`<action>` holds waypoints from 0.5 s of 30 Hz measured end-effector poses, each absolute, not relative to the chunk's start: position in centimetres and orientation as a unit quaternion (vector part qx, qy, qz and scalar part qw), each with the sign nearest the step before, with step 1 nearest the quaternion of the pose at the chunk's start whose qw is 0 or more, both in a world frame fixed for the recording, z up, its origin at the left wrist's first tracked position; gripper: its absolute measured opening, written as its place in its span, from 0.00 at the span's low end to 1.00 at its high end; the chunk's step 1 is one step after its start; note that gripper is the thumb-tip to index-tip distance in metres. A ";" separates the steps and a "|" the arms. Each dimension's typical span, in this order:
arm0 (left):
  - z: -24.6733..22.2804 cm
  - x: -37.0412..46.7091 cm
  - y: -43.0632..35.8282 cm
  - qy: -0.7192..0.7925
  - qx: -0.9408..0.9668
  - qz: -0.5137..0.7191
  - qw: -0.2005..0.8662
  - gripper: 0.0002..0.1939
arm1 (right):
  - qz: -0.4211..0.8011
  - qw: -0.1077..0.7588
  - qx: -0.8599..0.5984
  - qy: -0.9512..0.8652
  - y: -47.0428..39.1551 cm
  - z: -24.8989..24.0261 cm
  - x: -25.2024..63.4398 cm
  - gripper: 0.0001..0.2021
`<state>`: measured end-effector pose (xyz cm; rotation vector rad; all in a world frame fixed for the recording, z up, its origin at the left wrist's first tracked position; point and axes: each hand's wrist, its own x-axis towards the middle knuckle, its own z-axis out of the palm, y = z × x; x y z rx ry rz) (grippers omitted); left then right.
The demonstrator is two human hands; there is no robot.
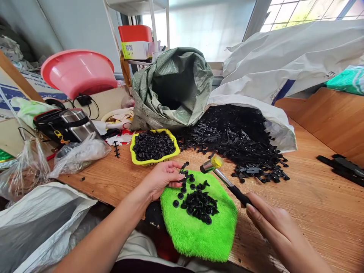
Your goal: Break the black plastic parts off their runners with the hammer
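My left hand (pixel 166 177) pinches a small black plastic strip (pixel 185 172) at the upper left edge of a bright green cloth (pixel 199 240). My right hand (pixel 267 216) is wrapped round the black handle of a small hammer (pixel 227 180). The hammer's head, with one yellow face and one dark face, is raised over the cloth's upper edge, right of the strip. On the cloth lies a pile of black plastic plugs (pixel 200 204), with several round ones in a row to its left.
A yellow basket (pixel 177 151) of black plugs stands beyond my left hand. Black strips (pixel 236 132) spill from a white sack (pixel 281 132) at the back right. Behind the basket is an open green-grey sack (pixel 142 91). Plastic bags and a steel flask (pixel 78 123) are at the left.
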<state>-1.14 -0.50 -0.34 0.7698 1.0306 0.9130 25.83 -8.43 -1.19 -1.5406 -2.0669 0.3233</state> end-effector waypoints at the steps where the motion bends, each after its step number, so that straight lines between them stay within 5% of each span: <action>1: -0.4 -1.1 -0.5 0.466 0.349 0.411 0.702 0.16 | 0.122 0.274 -0.569 -0.766 -8.5 -1.2 25.8 0.15; 15: -1.3 -1.4 -0.7 0.459 0.391 0.422 0.677 0.22 | 0.136 0.266 -0.541 -0.786 -9.0 0.1 24.9 0.14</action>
